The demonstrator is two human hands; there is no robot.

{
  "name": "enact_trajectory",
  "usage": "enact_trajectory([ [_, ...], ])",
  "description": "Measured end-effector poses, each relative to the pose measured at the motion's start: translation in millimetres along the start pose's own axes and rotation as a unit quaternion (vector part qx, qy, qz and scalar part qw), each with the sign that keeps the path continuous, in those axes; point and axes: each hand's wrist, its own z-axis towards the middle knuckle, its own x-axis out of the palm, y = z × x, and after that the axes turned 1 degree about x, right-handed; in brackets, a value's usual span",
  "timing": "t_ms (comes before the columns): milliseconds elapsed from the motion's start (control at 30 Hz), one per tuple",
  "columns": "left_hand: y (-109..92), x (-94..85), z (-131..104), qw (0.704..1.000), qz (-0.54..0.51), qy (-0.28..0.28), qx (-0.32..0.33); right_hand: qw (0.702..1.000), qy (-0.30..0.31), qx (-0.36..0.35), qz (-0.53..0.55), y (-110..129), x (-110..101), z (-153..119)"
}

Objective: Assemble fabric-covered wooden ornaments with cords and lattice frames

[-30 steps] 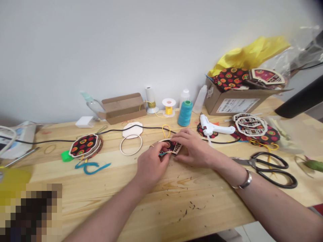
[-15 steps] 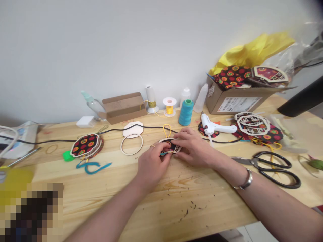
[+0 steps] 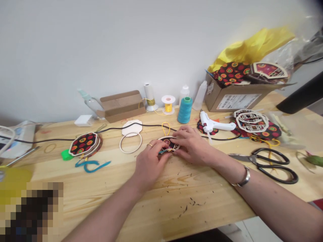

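A small fan-shaped ornament (image 3: 167, 142), dark patterned fabric in a pale wooden frame, is between my two hands on the wooden table. A yellow cord loop (image 3: 166, 128) stands out from its far edge. My left hand (image 3: 148, 162), with a ring on one finger, pinches the left end, where a bit of teal cord (image 3: 162, 152) shows at the near edge. From the right, my right hand (image 3: 191, 145) grips the other end with closed fingers. Fingers cover both ends of the ornament.
Black-handled scissors (image 3: 271, 161) and a white glue gun (image 3: 217, 125) lie to the right. A black cable (image 3: 111, 130) crosses behind the hands. Left are a wooden ring (image 3: 120, 144), stacked ornaments (image 3: 84, 144) and teal cord (image 3: 93, 165). Teal thread (image 3: 185, 111) and a cardboard box (image 3: 227, 101) stand behind.
My left fingers have shifted slightly left, so more of the ornament's patterned middle shows. My right hand keeps its grip. The whole view has moved a little.
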Motion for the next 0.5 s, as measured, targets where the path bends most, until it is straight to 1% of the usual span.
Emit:
enact_trajectory([
  [67, 1.4, -1.4, -1.5, 1.000, 0.008, -0.008, 0.020, 1.000, 0.003, 0.001, -0.001, -0.3, -0.2, -0.2],
  [200, 4.9, -2.9, -3.7, 0.996, 0.039, -0.045, 0.073, 1.000, 0.004, 0.003, -0.003, -1.0, 0.5, -0.7],
  [267, 6.3, -2.8, -3.9, 0.993, 0.055, -0.055, 0.094, 1.000, 0.001, 0.001, -0.005, -1.4, 1.1, -0.8],
  [400, 7.1, -1.6, -3.8, 0.986, 0.089, -0.073, 0.120, 1.000, 0.000, 0.003, -0.010, -1.7, 1.7, -0.5],
  [500, 6.4, -0.9, -4.1, 0.983, 0.106, -0.081, 0.128, 1.000, 0.003, 0.005, -0.010, -1.7, 1.4, -0.3],
])
